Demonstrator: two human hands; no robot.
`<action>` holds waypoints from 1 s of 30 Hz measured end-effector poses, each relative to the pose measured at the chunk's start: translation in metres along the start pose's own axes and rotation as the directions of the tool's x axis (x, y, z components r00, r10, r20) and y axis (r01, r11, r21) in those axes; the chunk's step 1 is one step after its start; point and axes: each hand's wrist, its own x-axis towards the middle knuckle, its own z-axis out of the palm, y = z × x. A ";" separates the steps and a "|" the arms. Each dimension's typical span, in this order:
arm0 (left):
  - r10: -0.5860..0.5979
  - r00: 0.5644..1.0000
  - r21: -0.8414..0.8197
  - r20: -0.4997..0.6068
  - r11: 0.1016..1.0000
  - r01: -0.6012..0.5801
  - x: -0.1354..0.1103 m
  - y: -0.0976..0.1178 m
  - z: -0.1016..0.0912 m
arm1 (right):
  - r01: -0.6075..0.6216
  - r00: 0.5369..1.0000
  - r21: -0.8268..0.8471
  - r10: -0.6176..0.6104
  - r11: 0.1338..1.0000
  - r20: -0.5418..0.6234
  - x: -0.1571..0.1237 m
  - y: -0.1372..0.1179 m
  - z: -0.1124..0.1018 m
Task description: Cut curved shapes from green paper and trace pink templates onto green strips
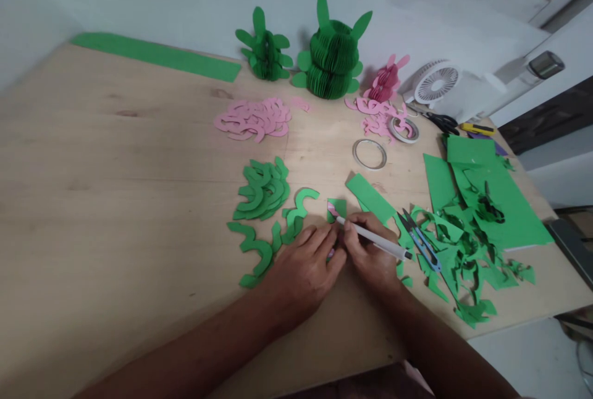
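My right hand (372, 257) grips a white pen (377, 239), its tip on a small green paper piece (340, 206). A pink paper strip (332, 208) lies on that piece, partly covered by my hands. My left hand (308, 269) lies with fingers flat over the paper, close against the right hand. Just beyond my left fingers are curved green cutouts (296, 217), with a wavy green cutout (264, 254) beside the hand. Farther off is a pile of green cutouts (264, 192). Blue-handled thread snips (421, 241) rest right of my right hand, near a green paper strip (370, 196).
Green scraps (463, 257) and green sheets (523, 201) cover the right side. Pink cutouts (254, 118), tape rolls (403, 130), black scissors (443, 121), a yellow cutter (477, 128) and a white fan (435, 82) lie farther back. Green honeycomb paper figures (333, 59) and a pink one (385, 81) stand by the wall.
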 end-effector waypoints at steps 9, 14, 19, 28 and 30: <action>-0.005 1.000 -0.020 -0.003 1.000 0.005 0.001 0.001 -0.002 | 0.000 1.000 -0.002 0.000 1.000 0.008 0.000 0.000 0.000; -0.011 1.000 -0.036 -0.014 0.999 0.010 0.001 0.001 -0.002 | 0.000 1.000 -0.002 0.000 1.000 -0.008 -0.001 0.003 0.001; -0.010 0.999 -0.011 -0.037 1.000 0.009 0.001 0.002 -0.001 | 0.003 1.000 -0.029 -0.004 1.000 -0.008 -0.001 0.001 0.000; -0.012 1.000 -0.024 -0.010 1.000 0.011 0.001 0.001 -0.001 | 0.005 1.000 -0.043 -0.005 0.999 0.000 -0.001 -0.002 -0.001; -0.012 1.000 -0.030 -0.007 0.999 0.012 0.002 0.001 -0.001 | 0.009 1.000 -0.043 -0.009 0.999 -0.003 -0.001 -0.002 -0.001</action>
